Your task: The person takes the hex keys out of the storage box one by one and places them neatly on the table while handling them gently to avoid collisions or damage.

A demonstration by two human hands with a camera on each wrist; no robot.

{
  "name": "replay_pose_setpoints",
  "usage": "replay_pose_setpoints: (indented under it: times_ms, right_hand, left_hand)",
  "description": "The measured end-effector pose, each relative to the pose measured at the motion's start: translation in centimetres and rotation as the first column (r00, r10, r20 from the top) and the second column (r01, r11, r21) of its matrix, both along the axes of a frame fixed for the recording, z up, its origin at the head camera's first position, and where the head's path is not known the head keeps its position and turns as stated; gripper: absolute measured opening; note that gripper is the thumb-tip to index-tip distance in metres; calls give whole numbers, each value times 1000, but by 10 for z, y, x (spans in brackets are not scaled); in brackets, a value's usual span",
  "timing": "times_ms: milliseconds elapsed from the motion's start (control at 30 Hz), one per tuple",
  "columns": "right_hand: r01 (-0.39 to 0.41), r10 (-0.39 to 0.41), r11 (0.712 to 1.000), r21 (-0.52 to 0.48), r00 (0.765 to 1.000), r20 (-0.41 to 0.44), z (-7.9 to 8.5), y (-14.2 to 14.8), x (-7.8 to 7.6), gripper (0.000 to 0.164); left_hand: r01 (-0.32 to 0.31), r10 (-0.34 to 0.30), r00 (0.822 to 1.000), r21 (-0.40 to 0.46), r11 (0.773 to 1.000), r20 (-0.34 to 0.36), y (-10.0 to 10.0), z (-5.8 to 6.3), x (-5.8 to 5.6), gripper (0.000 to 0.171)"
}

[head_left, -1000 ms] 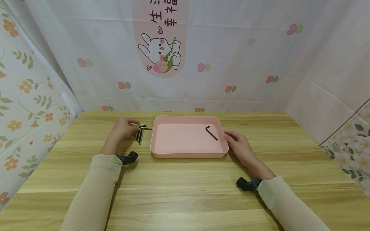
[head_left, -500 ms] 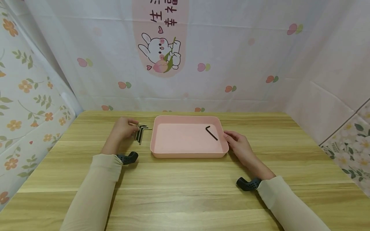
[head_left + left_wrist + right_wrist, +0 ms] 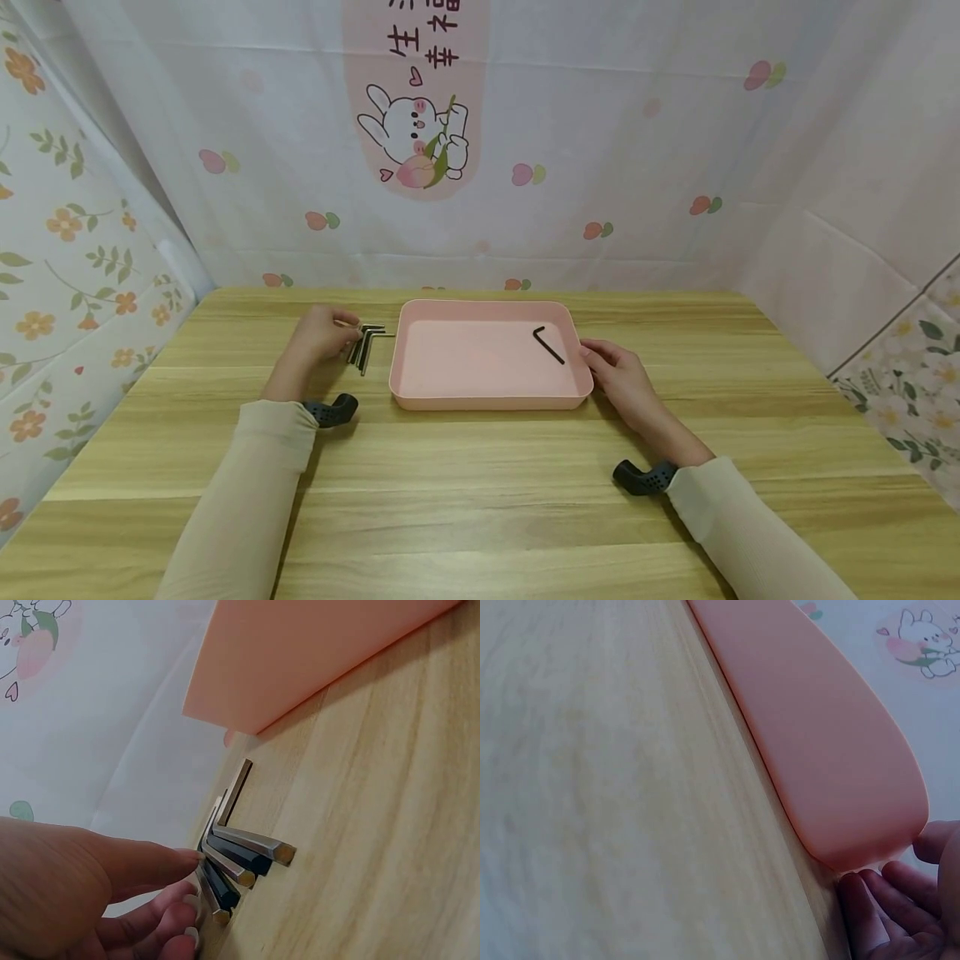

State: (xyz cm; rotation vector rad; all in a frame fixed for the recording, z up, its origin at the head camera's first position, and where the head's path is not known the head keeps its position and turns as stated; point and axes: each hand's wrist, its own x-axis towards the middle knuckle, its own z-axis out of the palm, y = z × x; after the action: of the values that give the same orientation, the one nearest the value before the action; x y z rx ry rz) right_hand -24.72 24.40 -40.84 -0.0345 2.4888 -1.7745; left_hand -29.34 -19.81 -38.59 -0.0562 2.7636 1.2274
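Several L-shaped hex keys [image 3: 364, 350], some black and some brass-coloured, lie side by side on the table, left of a pink tray [image 3: 491, 403]. My left hand [image 3: 321, 333] is at their left side. In the left wrist view the thumb and fingers pinch at the outermost of the hex keys [image 3: 236, 862], near the bend; the exact contact is partly hidden. One black hex key [image 3: 551, 348] rests inside the tray, towards its right end. My right hand [image 3: 624, 379] holds the tray's right wall, thumb at the rim and fingertips against the outside [image 3: 885, 859].
The wooden table [image 3: 480, 492] ends at a patterned cloth [image 3: 615, 150] hung behind it. More flowered cloth [image 3: 82, 275] hangs on the left. A dark wrist-worn device [image 3: 332, 411] sits on each forearm.
The outer hex keys beside my left hand have shifted slightly and fan out a little differently. My right hand, the tray and the black hex key in it stay put.
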Motion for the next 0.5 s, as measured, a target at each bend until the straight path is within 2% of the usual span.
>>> replay_pose_setpoints:
  times_ms: [200, 500]
  right_hand:
    - [1, -1, 1000, -1, 1000, -4, -1, 1, -1, 53]
    - [-5, 5, 1000, -7, 1000, -13, -2, 2, -1, 53]
  left_hand:
    - [0, -1, 1000, 27, 1000, 29, 0, 4, 1, 37]
    - [13, -11, 999, -33, 999, 42, -1, 6, 1, 40]
